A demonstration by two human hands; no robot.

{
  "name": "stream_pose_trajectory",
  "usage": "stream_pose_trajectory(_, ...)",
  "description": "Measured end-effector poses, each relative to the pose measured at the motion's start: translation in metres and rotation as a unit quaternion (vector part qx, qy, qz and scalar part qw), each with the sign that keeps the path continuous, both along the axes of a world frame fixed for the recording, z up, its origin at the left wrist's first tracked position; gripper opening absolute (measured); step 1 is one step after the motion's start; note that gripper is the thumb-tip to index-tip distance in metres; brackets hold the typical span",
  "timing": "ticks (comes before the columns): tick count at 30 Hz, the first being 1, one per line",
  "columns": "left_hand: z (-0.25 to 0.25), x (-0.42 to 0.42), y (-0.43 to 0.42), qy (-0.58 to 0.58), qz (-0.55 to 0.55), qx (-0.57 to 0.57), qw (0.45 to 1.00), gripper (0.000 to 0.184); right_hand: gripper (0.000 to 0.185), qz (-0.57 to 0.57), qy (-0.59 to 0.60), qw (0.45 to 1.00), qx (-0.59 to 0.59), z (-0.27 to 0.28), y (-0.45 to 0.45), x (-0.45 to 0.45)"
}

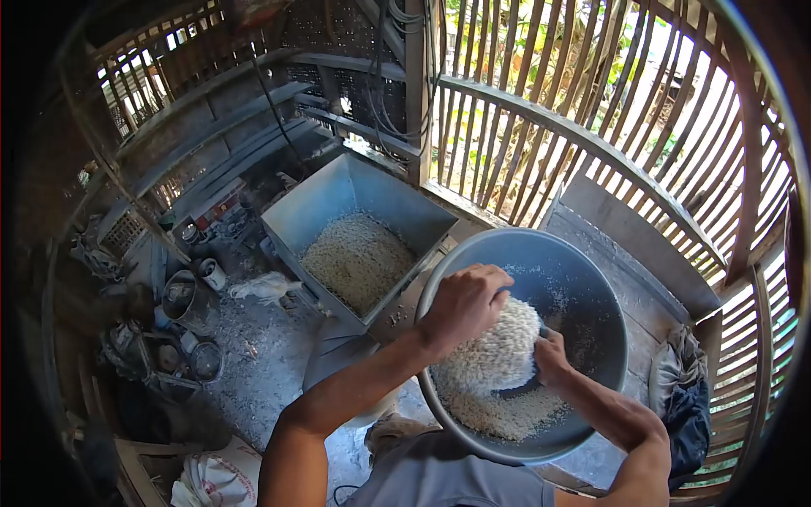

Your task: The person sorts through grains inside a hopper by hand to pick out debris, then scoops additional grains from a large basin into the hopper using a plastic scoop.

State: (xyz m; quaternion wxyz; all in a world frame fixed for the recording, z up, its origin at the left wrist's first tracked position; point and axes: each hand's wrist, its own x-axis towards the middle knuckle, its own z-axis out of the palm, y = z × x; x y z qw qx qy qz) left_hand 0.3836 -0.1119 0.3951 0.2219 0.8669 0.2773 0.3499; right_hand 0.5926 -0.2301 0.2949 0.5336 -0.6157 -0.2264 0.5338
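A large grey round basin (601, 296) holds loose pale grain (507, 416) at its near side. Above that grain is a blurred, heaped load of grain (494, 355) in a dark container, mostly hidden under the load. My right hand (553, 359) grips this container's right edge. On the far left side of the load is my left hand (465, 308), its fingers curled and close together; what they hold is hidden. Left of the basin stands a square metal hopper (291, 211) with more grain (359, 253) inside.
Slatted walls (591, 152) enclose the corner. Buckets (190, 304) and clutter lie on the dusty floor (253, 359) at left. A white sack (221, 475) is at the lower left, and dark bags (683, 397) sit right of the basin. Wooden rails (211, 144) run along the back left.
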Motion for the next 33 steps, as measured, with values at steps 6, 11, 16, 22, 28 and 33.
stream_pose_trajectory(6, -0.011, 0.007, 0.002, -0.015, 0.037, -0.043, 0.998, 0.021, 0.024, -0.046, 0.077, 0.996, 0.029, 0.005, -0.016, 0.019)
stream_pose_trajectory(11, -0.003, 0.009, 0.019, -0.007, 0.059, -0.078, 0.995, 0.019, 0.026, -0.061, 0.081, 0.995, 0.016, 0.018, -0.019, 0.024)
stream_pose_trajectory(16, 0.033, 0.006, 0.035, 0.008, 0.054, -0.071, 0.996, 0.021, 0.028, -0.061, 0.047, 0.997, 0.013, 0.056, -0.005, 0.029)
stream_pose_trajectory(22, 0.101, -0.029, 0.067, 0.021, 0.127, -0.016, 0.992, 0.023, 0.03, 0.0, 0.002, 0.999, 0.034, 0.131, 0.056, 0.024)
stream_pose_trajectory(28, 0.153, -0.114, 0.139, 0.025, 0.235, 0.048, 0.97, 0.021, 0.028, 0.074, -0.129, 0.987, 0.065, 0.188, 0.155, -0.001)
stream_pose_trajectory(33, 0.118, -0.188, 0.164, 0.044, 0.312, 0.016, 0.949, 0.017, 0.031, 0.108, -0.154, 0.966, 0.177, 0.189, 0.218, -0.082)
